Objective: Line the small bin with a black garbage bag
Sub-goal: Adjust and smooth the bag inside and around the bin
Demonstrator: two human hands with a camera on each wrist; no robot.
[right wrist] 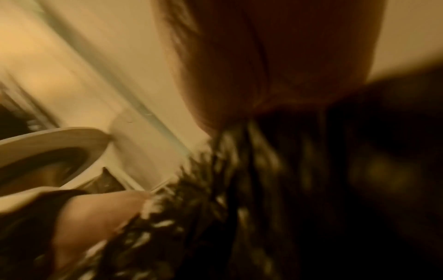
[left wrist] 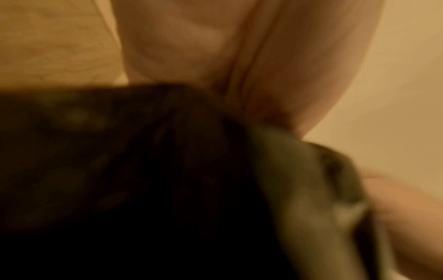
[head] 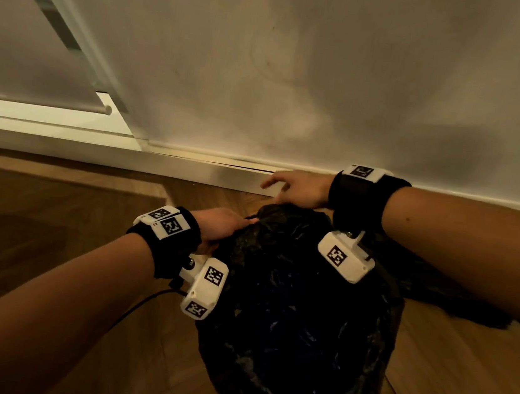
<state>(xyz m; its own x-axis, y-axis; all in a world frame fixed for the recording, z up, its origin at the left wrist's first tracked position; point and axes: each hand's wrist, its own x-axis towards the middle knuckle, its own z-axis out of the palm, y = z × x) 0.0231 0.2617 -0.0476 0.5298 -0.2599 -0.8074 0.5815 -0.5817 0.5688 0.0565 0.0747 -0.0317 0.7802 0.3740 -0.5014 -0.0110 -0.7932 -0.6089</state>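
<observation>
Both hands are at the far edge of the black garbage bag (head: 296, 316): left hand (head: 220, 226) looks pinched on the plastic, right hand (head: 299, 187) has fingers spread loose just past it. The bag's draped over what I guess is the bin, sitting on the floor (head: 50, 236) below both wrists, near the baseboard (head: 190, 168), so the next tuck is probably downward.

A home bathroom, dimly lit; a white toilet bowl (right wrist: 48, 144) stands beside a plain wall (head: 300, 71); white skirting board (head: 190, 168) meets wood-look flooring (head: 52, 220); a glass panel (head: 26, 37) stands left.
</observation>
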